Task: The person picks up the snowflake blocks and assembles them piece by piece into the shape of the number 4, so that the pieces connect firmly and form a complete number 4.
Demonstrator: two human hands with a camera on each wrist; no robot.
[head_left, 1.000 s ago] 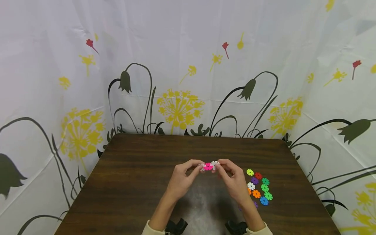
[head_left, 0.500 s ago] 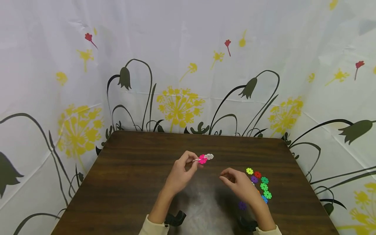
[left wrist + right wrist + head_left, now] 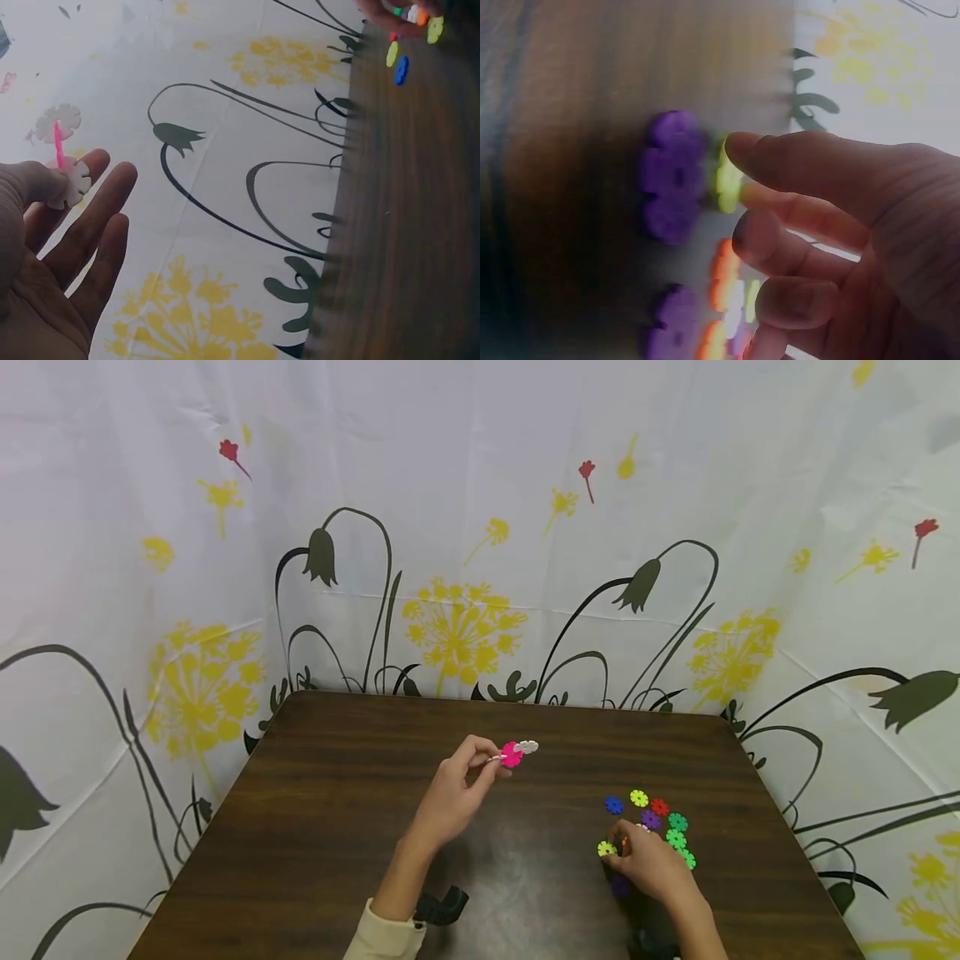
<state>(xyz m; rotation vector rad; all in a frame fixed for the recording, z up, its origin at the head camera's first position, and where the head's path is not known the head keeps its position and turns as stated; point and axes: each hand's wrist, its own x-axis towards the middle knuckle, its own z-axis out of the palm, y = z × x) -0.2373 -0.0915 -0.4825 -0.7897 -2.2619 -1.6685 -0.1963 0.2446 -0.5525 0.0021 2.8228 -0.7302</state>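
My left hand [image 3: 453,793] pinches the end of a short chain of slotted flower-shaped discs. The chain is a white disc [image 3: 77,184] between thumb and index finger, then a pink disc [image 3: 512,754], then another white disc [image 3: 527,747]. It is held above the table. My right hand [image 3: 651,858] is low over the loose discs, fingers bent and thumb apart. Its thumb and index finger are at a yellow-green disc [image 3: 606,849]; whether they grip it is unclear. An orange disc [image 3: 721,276] shows below the fingers, near a purple disc [image 3: 673,178].
Loose discs surround the right hand on the dark wooden table [image 3: 337,827]: blue [image 3: 613,805], yellow [image 3: 639,797], red [image 3: 659,808], purple [image 3: 650,819] and several greens [image 3: 676,839]. A flower-printed white curtain [image 3: 450,485] hangs behind the table.
My right hand has let go of the chain and moved right and down to the loose discs. The left hand has carried the chain slightly left and away. A blue and a yellow-green disc are uncovered.
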